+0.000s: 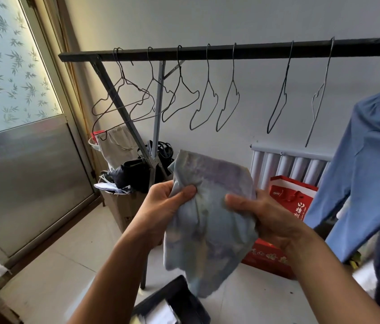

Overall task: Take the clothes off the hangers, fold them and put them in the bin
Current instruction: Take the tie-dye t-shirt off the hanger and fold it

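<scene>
Dark plastic bin (179, 296) holds something pale, perhaps cloth; left hand (166, 203) and right hand (263, 212) both clench a mottled blue-lilac fabric garment (207, 225).

left hand (170, 203) and right hand (262, 217) each pinch a crumpled pale blue-and-lilac garment (207, 230) near its top, and the cloth droops below the grip. above the grip, empty wire hangers (227, 101) hang on a black rail (254, 50). right of it hangs a blue top (371, 174), and just behind it stands a red gift bag (293, 197).
</scene>
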